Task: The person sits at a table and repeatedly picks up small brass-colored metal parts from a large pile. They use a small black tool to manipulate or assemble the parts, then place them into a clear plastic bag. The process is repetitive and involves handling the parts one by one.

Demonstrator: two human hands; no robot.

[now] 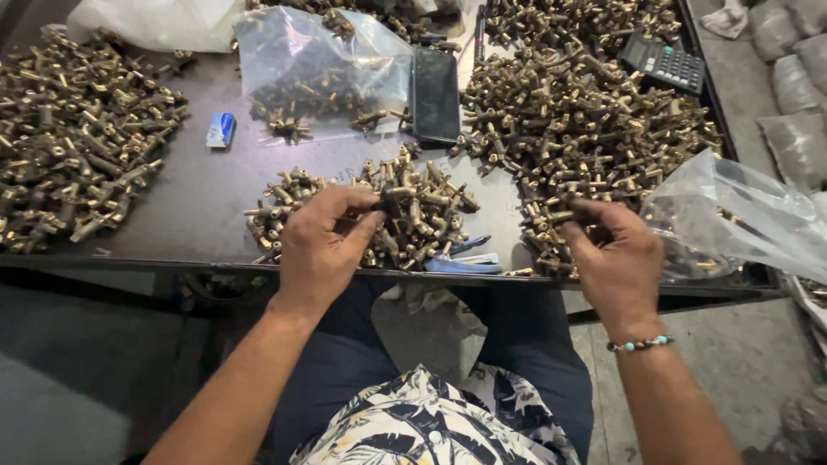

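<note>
At table's near edge (198, 258): two hands among brass fittings.

At 9 o'clock, heaped fittings (73, 142), dull gold, knobbly. At 6, left hand (323, 245) pinching a small dark part (388, 203) over the centre pile (413, 211); likely hard, light, stiff, best gripped by its stem. At 3, right hand (616, 258) curled on fittings at the big pile's (577, 120) edge, grasp unclear; beside it a limp clear bag (741, 215).

A dark metal worktable (185, 202) with a raised rim is seen from above, set on a grey concrete floor (758, 362); what appear to be filled grey sacks (797, 95) are stacked at the right under even lighting
</note>
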